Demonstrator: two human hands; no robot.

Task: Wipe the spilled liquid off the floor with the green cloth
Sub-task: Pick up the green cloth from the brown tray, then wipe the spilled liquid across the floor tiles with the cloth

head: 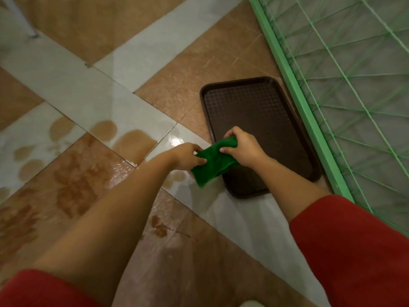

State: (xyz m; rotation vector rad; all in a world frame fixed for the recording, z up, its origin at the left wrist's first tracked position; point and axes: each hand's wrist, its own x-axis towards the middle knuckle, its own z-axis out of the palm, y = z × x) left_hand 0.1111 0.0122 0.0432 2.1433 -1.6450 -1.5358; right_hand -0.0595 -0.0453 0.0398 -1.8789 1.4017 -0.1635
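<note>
Nearest the lens, red fabric sleeves (pixel 354 251) at both lower corners, bare forearms reaching forward. Beneath, a glossy floor of tan and pale grey tiles (pixel 88 89); along the right, a green metal frame strung with green netting (pixel 294 89); just beside it, flat on the tiles, a dark brown rectangular plastic tray (pixel 239 82) with a textured base. Left of the tray, brown spilled liquid (pixel 132 142) in puddles and smears across several tiles, not yet wiped. Apparently clear of the floor, over the tray's near left edge, a small green terry cloth (pixel 212 165), bunched and stretched between both hands. Left hand (pixel 188 156) pinching one end with curled fingers and thumb; right hand (pixel 243 149) wrapped closed round the other end. Judged soft, light and limp, likely absorbent, heavier and drippy once soaked; best taken as a bunched handful or pressed flat under a spread palm, with no stiff edge to grip. No brand, label or readable writing anywhere in view
</note>
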